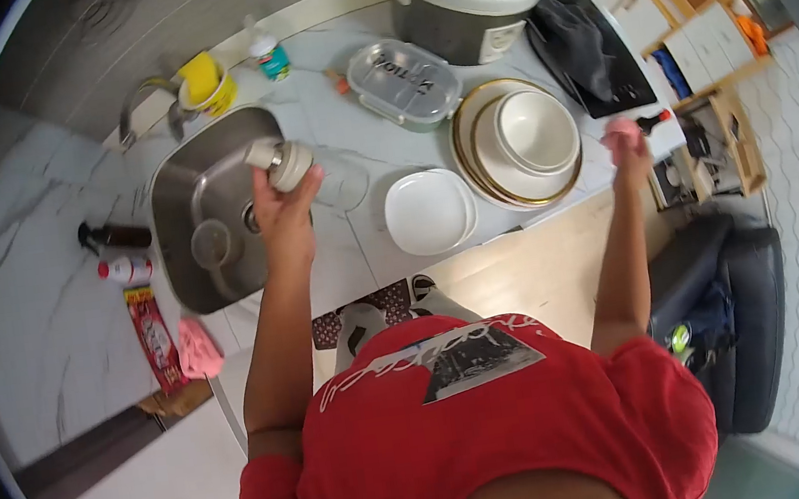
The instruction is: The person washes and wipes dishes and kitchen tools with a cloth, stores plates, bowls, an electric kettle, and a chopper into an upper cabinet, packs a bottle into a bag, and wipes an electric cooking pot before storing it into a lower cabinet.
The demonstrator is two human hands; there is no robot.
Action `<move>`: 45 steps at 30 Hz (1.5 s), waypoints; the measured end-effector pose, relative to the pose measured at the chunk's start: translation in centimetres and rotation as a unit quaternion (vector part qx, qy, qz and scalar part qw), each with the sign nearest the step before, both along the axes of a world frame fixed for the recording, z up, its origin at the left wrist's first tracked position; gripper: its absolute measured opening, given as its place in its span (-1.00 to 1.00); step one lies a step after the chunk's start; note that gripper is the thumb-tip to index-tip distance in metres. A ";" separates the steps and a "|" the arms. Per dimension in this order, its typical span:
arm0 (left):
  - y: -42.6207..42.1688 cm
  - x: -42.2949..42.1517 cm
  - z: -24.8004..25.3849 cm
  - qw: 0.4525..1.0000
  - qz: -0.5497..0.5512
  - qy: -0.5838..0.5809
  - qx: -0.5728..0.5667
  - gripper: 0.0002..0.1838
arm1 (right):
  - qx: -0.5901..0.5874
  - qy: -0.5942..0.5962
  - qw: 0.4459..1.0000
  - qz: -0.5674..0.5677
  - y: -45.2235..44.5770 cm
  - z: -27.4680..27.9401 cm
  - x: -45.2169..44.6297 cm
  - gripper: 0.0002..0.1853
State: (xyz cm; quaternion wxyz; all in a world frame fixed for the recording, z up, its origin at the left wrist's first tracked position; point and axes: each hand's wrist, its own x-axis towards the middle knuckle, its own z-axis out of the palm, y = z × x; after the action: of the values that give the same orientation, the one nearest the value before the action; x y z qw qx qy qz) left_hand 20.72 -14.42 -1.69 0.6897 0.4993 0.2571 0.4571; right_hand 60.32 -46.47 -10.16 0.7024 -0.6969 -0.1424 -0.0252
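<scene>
My left hand (286, 216) is closed around the beige cap end of a clear bottle (344, 184), which lies sideways over the sink's right rim and the counter. Off to the right, past the dishes, my right hand (630, 161) is closed on a pink cloth (620, 130). A black object with a red tip (653, 121) sticks out beside that cloth; whether I hold it too, I cannot tell. Nearest the left hand is the steel sink (172, 194), with a clear round container (211, 244) inside it.
White square dishes (423, 214), gold-rimmed plates with bowls (536, 136) and a lidded glass container (405, 82) stand on the counter. A rice cooker (468, 3) is behind. A faucet (139, 107), yellow tub (216, 97), spray bottle (115, 235) and another pink cloth (199, 349) surround the sink.
</scene>
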 end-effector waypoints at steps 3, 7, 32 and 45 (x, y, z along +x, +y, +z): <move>-1.0 1.4 1.4 1.000 0.018 0.001 0.017 -0.42 | 0.039 -0.083 0.990 0.103 5.3 10.8 -10.4 -0.65; -4.1 4.0 4.1 0.998 0.018 -0.052 0.035 -0.38 | 0.121 -0.090 0.897 0.416 14.2 12.0 -21.4 -0.46; -3.3 -1.3 9.0 0.951 0.055 0.090 0.292 0.25 | 0.158 0.255 0.782 0.546 25.0 14.3 -27.9 -0.70; -5.7 0.4 10.6 0.863 0.219 0.133 0.436 -0.18 | 0.200 -0.418 0.835 0.297 22.5 20.2 -29.2 -0.69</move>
State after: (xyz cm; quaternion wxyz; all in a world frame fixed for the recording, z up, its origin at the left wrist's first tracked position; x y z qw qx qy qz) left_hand 21.07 -20.12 8.87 0.2435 0.7357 0.2235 0.5911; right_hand 31.09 -23.98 10.03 0.6738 -0.3889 -0.6143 -0.1317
